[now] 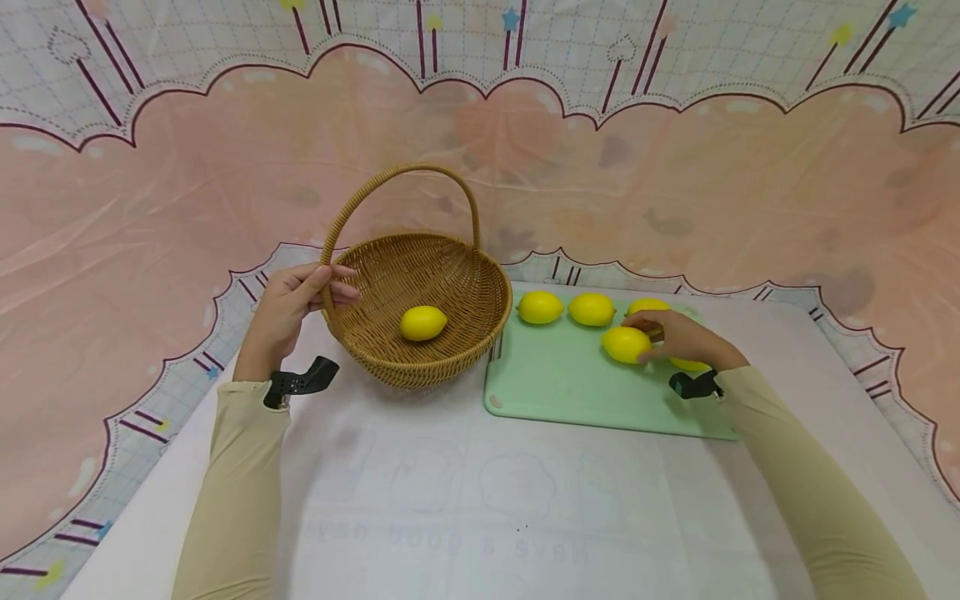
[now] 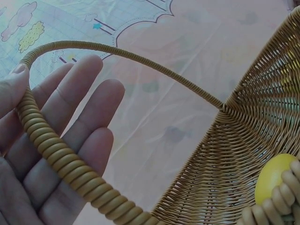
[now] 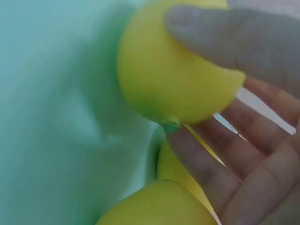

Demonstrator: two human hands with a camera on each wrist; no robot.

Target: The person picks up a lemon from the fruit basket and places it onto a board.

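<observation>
My left hand [image 1: 281, 308] holds the side of the wicker basket's handle [image 1: 401, 169]. In the left wrist view the thumb lies against the handle [image 2: 70, 164] and the fingers pass behind it. Inside the basket [image 1: 420, 367] sits one yellow lemon [image 1: 423, 323]. Over the green cutting board [image 1: 570, 392], my right hand [image 1: 684, 337] grips a lemon [image 3: 173, 70] between thumb and fingers; a green stem tip shows on it. More lemons lie on the board: two along the far edge [image 1: 540, 307], others partly hidden by the right hand, such as one lemon [image 1: 688, 365] below it.
The basket stands left of the board, its rim close to the board's left edge. A white patterned cloth [image 1: 450, 500] covers the table. Behind it hangs a pink cloth [image 1: 585, 183] with a scalloped print. Dark straps [image 1: 300, 379] sit on both wrists.
</observation>
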